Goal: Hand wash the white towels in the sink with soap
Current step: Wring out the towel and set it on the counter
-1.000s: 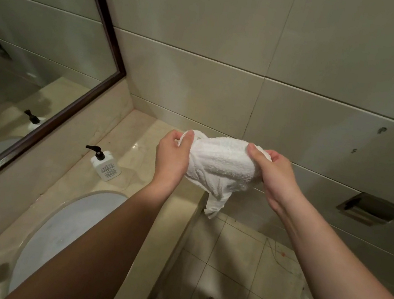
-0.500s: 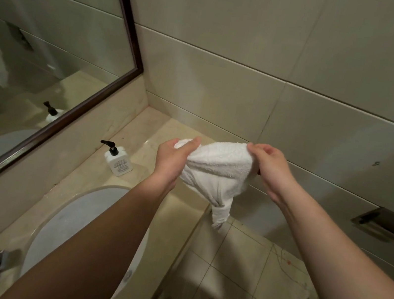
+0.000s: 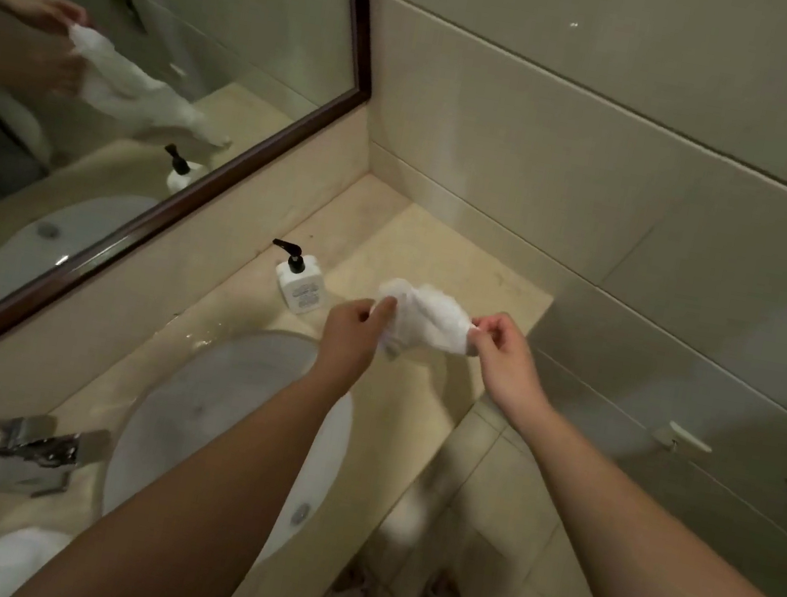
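Below my fingers and toward my body lies the white oval sink, set in the beige countertop. Left of my fingers, the dark-framed mirror; beside the basin's far-left side, the chrome faucet. Between my fingertips hangs the bunched white towel, above the counter's edge: my left hand pinches one end, my right hand the other. Just left of my left fingers stands the soap bottle.

dim, warm indoor light, soft motion blur throughout, wide-angle bending of straight lines at the edges.
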`<act>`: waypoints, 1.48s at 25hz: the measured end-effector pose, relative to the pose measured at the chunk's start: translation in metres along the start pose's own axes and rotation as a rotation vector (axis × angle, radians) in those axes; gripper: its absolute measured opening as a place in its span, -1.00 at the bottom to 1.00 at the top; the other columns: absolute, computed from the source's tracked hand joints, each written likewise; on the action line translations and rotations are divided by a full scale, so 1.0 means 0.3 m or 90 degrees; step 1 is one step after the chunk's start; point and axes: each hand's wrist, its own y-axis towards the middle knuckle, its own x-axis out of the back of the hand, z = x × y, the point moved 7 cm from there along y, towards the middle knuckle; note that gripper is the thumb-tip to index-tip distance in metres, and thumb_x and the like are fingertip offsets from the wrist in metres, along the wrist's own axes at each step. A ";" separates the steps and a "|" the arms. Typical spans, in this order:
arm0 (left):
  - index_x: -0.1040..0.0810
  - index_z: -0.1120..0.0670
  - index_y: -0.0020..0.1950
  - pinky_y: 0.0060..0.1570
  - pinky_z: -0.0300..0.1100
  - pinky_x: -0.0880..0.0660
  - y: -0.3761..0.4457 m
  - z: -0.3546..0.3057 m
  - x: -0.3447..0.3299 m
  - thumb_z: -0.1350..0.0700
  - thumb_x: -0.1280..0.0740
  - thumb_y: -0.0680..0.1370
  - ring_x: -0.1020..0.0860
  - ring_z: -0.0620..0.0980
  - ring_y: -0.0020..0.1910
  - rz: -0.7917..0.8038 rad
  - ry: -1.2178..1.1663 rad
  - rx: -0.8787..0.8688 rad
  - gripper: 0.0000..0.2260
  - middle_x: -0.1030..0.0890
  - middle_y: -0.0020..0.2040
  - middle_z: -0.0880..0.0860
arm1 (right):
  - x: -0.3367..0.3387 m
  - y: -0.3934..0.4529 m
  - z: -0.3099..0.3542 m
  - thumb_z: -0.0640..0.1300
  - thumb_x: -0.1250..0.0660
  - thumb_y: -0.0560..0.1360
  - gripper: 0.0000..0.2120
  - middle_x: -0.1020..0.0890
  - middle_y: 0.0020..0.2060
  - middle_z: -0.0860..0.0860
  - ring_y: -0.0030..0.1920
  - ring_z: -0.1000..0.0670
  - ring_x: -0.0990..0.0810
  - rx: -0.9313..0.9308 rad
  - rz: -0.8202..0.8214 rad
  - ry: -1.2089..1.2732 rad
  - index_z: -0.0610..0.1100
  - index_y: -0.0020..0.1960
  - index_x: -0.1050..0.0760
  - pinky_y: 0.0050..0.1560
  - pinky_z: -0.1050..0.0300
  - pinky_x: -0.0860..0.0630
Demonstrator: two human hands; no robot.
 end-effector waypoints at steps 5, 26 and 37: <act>-0.55 0.34 -0.11 -0.17 -0.03 -0.46 -0.046 0.338 -0.029 0.06 -0.33 0.58 -0.50 0.04 -0.25 0.061 0.054 0.152 -0.68 -0.54 -0.27 0.14 | -0.156 -0.053 -0.270 -0.17 -0.26 0.54 -0.87 -0.51 -0.27 -0.08 -0.22 -0.03 -0.43 -0.137 0.139 -0.205 -0.17 -0.18 -0.45 -0.27 0.09 -0.29; -0.51 0.13 0.29 0.03 -0.14 -0.44 0.051 0.499 -0.320 -0.05 -0.37 0.55 -0.56 0.06 0.09 0.236 0.380 0.094 -0.61 -0.59 0.16 0.09 | -0.265 0.052 -0.583 -0.20 -0.18 0.57 -0.78 -0.55 -0.22 -0.22 -0.20 -0.16 -0.50 -0.357 0.063 -0.056 -0.26 -0.14 -0.55 -0.22 0.01 -0.46; -0.40 0.14 -0.15 -0.24 -0.20 -0.30 0.078 0.462 -0.322 0.13 -0.21 0.64 -0.36 -0.06 -0.26 0.139 0.078 0.196 -0.82 -0.42 -0.24 0.06 | -0.291 0.136 -0.604 -0.03 -0.39 0.54 -0.70 -0.57 -0.26 -0.05 -0.25 0.01 -0.54 -0.427 0.131 0.165 -0.24 0.14 -0.56 -0.23 0.21 -0.53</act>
